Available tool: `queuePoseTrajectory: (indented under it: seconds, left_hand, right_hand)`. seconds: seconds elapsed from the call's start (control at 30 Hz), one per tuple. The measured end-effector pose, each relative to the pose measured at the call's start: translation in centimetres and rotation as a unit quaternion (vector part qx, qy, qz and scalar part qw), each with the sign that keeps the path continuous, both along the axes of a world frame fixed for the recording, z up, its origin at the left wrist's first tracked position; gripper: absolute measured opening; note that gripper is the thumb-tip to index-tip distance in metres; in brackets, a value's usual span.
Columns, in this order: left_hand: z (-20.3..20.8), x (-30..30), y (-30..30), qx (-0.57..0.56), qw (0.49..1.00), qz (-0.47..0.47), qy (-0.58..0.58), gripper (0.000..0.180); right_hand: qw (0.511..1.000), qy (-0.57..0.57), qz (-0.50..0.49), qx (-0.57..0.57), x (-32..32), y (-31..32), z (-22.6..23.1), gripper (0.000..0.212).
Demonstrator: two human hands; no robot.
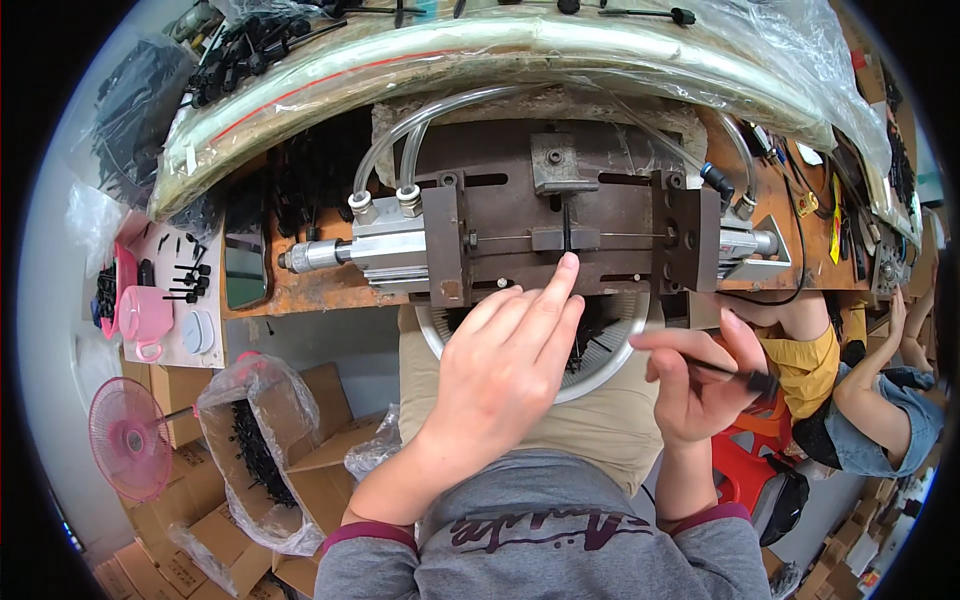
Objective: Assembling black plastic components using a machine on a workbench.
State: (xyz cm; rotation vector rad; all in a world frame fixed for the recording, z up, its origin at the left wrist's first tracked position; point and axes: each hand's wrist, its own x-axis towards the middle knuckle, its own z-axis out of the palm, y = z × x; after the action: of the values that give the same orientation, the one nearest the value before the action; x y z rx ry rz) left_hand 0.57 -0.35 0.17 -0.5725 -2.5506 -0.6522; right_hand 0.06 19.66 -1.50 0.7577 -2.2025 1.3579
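My left hand is stretched out flat, its index fingertip at the near end of a slim black rod. That rod stands in a small grey block in the middle of a dark metal clamping fixture. Off to the right, my right hand pinches a thin black stick-like part with a thicker black end. Below the fixture, a white round basket rests on my lap with black parts in it, partly hidden by my left hand.
Silver air cylinders with clear hoses flank the fixture on the wooden bench. A plastic-wrapped ledge runs behind. At left are a pink cup, a pink fan and a lined carton of black parts. Another person sits at right.
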Motion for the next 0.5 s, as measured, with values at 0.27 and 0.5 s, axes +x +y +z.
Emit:
queuePoseTrajectory:
  seconds: [0.27,0.5]
  left_hand:
    - [0.4,-0.8,0.0,-0.02,1.0,0.005,-0.018,0.023]
    - [0.4,-0.7,-0.2,-0.018,0.999,0.009,-0.031,0.024]
  right_hand:
    - [0.988,-0.109,0.012,-0.108,0.8,0.8,0.5,0.03]
    - [0.963,-0.237,0.034,-0.125,0.6,0.6,2.8,0.017]
